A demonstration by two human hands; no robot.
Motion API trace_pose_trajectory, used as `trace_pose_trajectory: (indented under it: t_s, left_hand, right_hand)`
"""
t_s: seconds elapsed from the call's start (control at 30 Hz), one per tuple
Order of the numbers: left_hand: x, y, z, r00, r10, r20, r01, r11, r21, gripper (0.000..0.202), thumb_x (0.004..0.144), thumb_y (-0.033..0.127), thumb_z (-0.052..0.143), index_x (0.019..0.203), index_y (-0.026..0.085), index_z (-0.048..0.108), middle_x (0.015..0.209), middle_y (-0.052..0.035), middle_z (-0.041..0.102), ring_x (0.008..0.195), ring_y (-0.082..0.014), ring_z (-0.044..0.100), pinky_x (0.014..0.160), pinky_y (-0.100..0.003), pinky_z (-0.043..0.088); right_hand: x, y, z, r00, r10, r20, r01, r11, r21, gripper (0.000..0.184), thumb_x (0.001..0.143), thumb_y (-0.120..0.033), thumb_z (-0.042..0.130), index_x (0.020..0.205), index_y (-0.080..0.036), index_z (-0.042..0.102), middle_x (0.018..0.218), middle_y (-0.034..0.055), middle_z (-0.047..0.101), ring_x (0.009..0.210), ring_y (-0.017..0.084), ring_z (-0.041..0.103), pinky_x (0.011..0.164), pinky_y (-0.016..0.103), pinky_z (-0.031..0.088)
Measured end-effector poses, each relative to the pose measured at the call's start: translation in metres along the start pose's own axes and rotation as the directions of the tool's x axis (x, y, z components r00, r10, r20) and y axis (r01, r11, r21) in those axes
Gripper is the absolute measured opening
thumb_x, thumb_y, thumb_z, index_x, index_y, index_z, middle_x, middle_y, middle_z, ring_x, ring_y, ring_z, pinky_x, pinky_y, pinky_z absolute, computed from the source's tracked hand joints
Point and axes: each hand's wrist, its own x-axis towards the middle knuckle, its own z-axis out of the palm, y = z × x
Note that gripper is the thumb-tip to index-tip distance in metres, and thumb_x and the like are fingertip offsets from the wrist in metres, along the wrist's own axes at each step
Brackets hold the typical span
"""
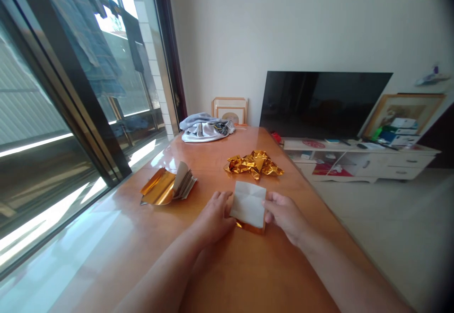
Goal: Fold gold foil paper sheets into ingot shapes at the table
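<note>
A sheet of gold foil paper (249, 202), pale back side up, is before me over the wooden table, with crease lines across it and a strip of gold showing along its lower edge. At its left edge, my left hand (219, 213) has its fingers bent, the thumb at the lower left corner. My right hand (283, 213) pinches the right edge between thumb and fingers. Just beyond lie several folded gold foil pieces (256, 164) in a heap. To the left rests a stack of gold foil sheets (163, 187), some curled up with their pale backs showing.
The long glossy table (213, 275) reaches toward the wall. Bundled grey and white cloth (205, 127) lies at its far end, near framed pictures (230, 107). A television (322, 105) stands on a white cabinet (372, 164) at the right. Sliding glass doors (117, 133) line the left.
</note>
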Motion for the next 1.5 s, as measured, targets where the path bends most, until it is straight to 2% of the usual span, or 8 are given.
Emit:
trace_pose_trajectory:
  t_s: [0.1, 0.3, 0.47, 0.8, 1.1, 1.27, 1.4, 1.5]
  left_hand:
    - [0.005, -0.001, 0.003, 0.986, -0.161, -0.036, 0.144, 0.948, -0.283, 0.074, 0.072, 0.02, 0.073, 0.14, 0.017, 0.045, 0.121, -0.0127, 0.058, 0.089, -0.0196, 0.062, 0.081, -0.034, 0.051]
    - [0.005, 0.014, -0.001, 0.954, -0.273, 0.122, 0.256, 0.532, -0.807, 0.06, 0.075, 0.03, 0.08, 0.126, 0.015, 0.052, 0.1, -0.0081, 0.07, 0.08, -0.016, 0.066, 0.069, -0.026, 0.049]
    - [0.002, 0.021, -0.005, 0.952, -0.227, 0.204, 0.283, 0.407, -0.868, 0.039, 0.075, 0.037, 0.082, 0.101, 0.015, 0.064, 0.098, -0.0076, 0.071, 0.081, -0.0158, 0.068, 0.072, -0.025, 0.051]
    - [0.005, 0.027, -0.009, 0.959, -0.124, 0.256, 0.276, 0.19, -0.942, 0.031, 0.084, 0.029, 0.064, 0.111, 0.014, 0.067, 0.108, -0.0135, 0.072, 0.097, -0.0238, 0.07, 0.094, -0.04, 0.053]
    - [0.001, 0.026, -0.004, 0.956, -0.229, 0.183, 0.256, 0.349, -0.901, 0.023, 0.078, 0.027, 0.076, 0.087, 0.017, 0.057, 0.082, -0.0012, 0.067, 0.073, -0.0135, 0.066, 0.076, -0.029, 0.053]
    - [0.006, 0.019, -0.007, 0.945, -0.296, -0.136, 0.081, 0.616, -0.783, 0.014, 0.082, 0.029, 0.066, 0.086, 0.018, 0.057, 0.08, -0.0009, 0.065, 0.071, -0.0146, 0.062, 0.072, -0.029, 0.049]
    - [0.003, 0.018, -0.019, 0.888, -0.091, -0.452, 0.045, 0.993, -0.112, 0.012, 0.089, 0.025, 0.055, 0.095, 0.022, 0.064, 0.094, -0.0036, 0.067, 0.083, -0.0187, 0.061, 0.074, -0.029, 0.042]
    - [-0.003, 0.027, -0.024, 0.943, 0.113, -0.314, 0.025, 0.915, 0.403, 0.019, 0.093, 0.026, 0.05, 0.101, 0.025, 0.067, 0.1, -0.0063, 0.066, 0.09, -0.023, 0.061, 0.075, -0.034, 0.038]
  right_hand:
    - [0.0, -0.003, -0.005, 1.0, 0.029, -0.001, -0.028, 0.988, 0.149, 0.026, 0.079, -0.04, 0.072, 0.086, -0.018, 0.059, 0.055, -0.0032, 0.06, 0.047, 0.009, 0.051, 0.043, 0.019, 0.026]
    - [-0.002, -0.003, -0.002, 0.997, 0.075, -0.001, -0.071, 0.946, 0.315, 0.028, 0.078, -0.038, 0.077, 0.086, -0.019, 0.057, 0.068, 0.0014, 0.068, 0.057, 0.012, 0.064, 0.043, 0.017, 0.034]
    - [-0.002, 0.002, 0.001, 0.994, 0.111, -0.018, -0.095, 0.912, 0.399, 0.027, 0.077, -0.033, 0.079, 0.086, -0.019, 0.057, 0.074, 0.0011, 0.07, 0.062, 0.014, 0.07, 0.045, 0.019, 0.042]
    - [-0.003, -0.002, 0.005, 0.991, 0.128, -0.024, -0.105, 0.895, 0.434, 0.012, 0.088, -0.023, 0.069, 0.09, -0.018, 0.058, 0.077, 0.0033, 0.071, 0.065, 0.014, 0.072, 0.048, 0.018, 0.049]
    - [-0.006, -0.002, 0.009, 0.992, 0.128, 0.018, -0.123, 0.889, 0.442, 0.016, 0.085, -0.025, 0.072, 0.089, -0.019, 0.057, 0.083, 0.0046, 0.072, 0.073, 0.016, 0.073, 0.057, 0.021, 0.054]
    - [-0.006, 0.002, 0.005, 0.992, 0.122, -0.031, -0.1, 0.916, 0.388, 0.021, 0.082, -0.029, 0.074, 0.094, -0.021, 0.059, 0.091, 0.0038, 0.073, 0.074, 0.014, 0.071, 0.063, 0.022, 0.055]
    - [-0.005, 0.004, 0.004, 0.987, 0.156, 0.035, -0.158, 0.914, 0.373, 0.019, 0.084, -0.031, 0.072, 0.096, -0.02, 0.061, 0.088, 0.0058, 0.072, 0.071, 0.014, 0.07, 0.063, 0.024, 0.056]
    - [-0.005, 0.005, 0.006, 0.978, 0.177, 0.108, -0.206, 0.892, 0.403, 0.023, 0.086, -0.037, 0.07, 0.096, -0.019, 0.062, 0.091, 0.0087, 0.072, 0.076, 0.017, 0.071, 0.068, 0.028, 0.057]
